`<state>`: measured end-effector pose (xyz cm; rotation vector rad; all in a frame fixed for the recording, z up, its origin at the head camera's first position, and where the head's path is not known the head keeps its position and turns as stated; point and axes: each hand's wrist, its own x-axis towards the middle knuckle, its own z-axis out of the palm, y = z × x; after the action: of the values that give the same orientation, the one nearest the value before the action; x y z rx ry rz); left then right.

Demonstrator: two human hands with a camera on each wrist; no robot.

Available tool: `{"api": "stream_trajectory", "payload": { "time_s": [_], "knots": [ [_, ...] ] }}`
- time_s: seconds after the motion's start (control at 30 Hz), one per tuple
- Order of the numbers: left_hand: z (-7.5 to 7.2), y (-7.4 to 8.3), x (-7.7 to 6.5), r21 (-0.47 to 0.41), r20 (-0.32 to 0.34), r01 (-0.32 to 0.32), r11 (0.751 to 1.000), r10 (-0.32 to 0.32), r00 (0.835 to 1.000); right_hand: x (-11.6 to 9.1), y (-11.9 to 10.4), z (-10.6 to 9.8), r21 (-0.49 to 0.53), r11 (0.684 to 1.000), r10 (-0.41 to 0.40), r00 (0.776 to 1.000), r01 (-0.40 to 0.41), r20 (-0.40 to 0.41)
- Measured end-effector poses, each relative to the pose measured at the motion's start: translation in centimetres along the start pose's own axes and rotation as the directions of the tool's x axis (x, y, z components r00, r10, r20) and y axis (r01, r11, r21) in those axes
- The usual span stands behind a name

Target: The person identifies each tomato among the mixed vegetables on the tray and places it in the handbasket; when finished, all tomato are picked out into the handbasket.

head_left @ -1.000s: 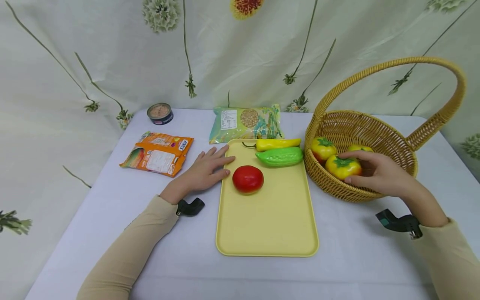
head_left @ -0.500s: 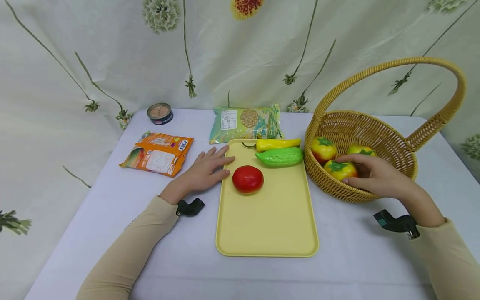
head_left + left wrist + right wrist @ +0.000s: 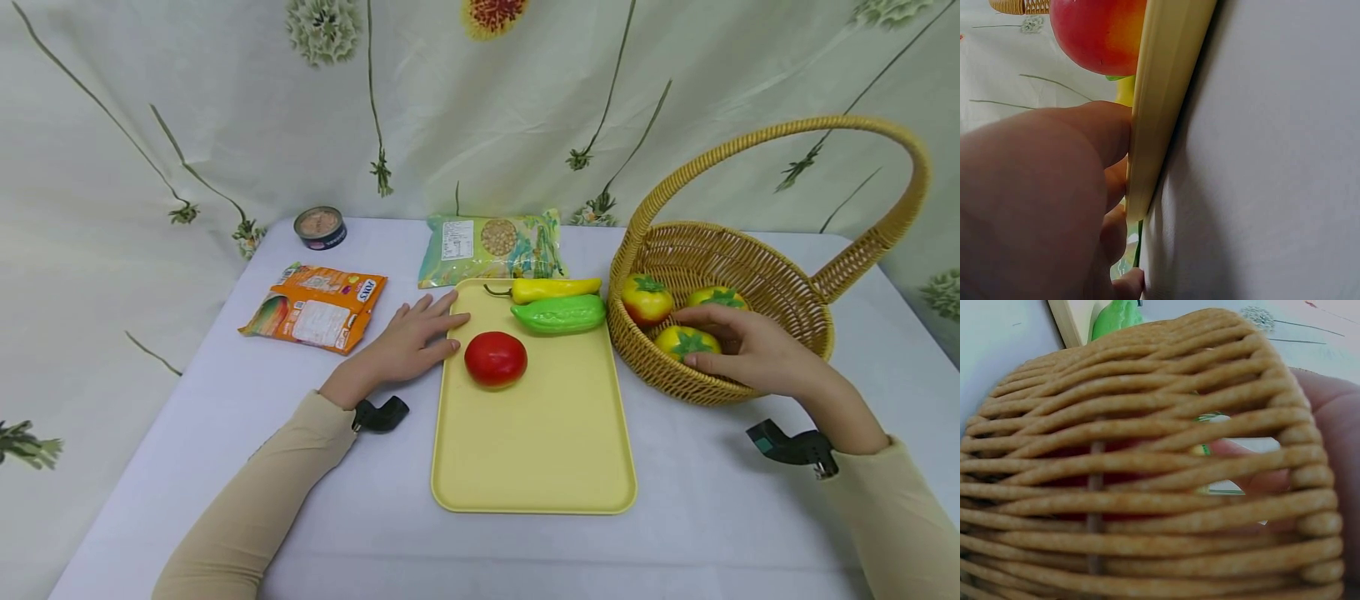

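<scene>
My right hand (image 3: 757, 350) reaches into the wicker basket (image 3: 678, 385), with thumb and fingers round the front yellow-and-red tomato (image 3: 681, 338). Two similar tomatoes lie beside it: one at the left wall (image 3: 645, 302), another farther back (image 3: 716, 297). In the right wrist view the basket's weave (image 3: 1147, 465) hides most of the grip; part of the hand (image 3: 1335, 415) shows behind it. My left hand (image 3: 405, 343) rests spread at the left edge of the yellow tray (image 3: 536, 442). On the tray sit a red tomato (image 3: 496, 360), a yellow pepper (image 3: 558, 289) and a green pepper (image 3: 561, 315).
Behind the tray lies a bag of beans (image 3: 498, 246). An orange snack packet (image 3: 318, 307) and a small round can (image 3: 320, 227) are to the left. The basket's tall arched handle (image 3: 780, 127) rises over the right side.
In the basket, the front tomato has shifted slightly under my right hand, and the one behind it now shows more. My left hand and the tray have stayed in place.
</scene>
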<state>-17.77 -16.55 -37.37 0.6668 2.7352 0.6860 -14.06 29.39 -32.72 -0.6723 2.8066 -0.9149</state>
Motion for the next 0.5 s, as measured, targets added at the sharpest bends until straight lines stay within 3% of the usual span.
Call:
{"api": "stream_trajectory", "payload": {
  "time_s": [0.5],
  "knots": [
    [0.01,0.02,-0.01,0.006,-0.002,0.001,1.000,-0.001,1.000,-0.62,0.04,-0.78,0.047,0.999,0.015,0.997,-0.012,-0.071]
  ]
}}
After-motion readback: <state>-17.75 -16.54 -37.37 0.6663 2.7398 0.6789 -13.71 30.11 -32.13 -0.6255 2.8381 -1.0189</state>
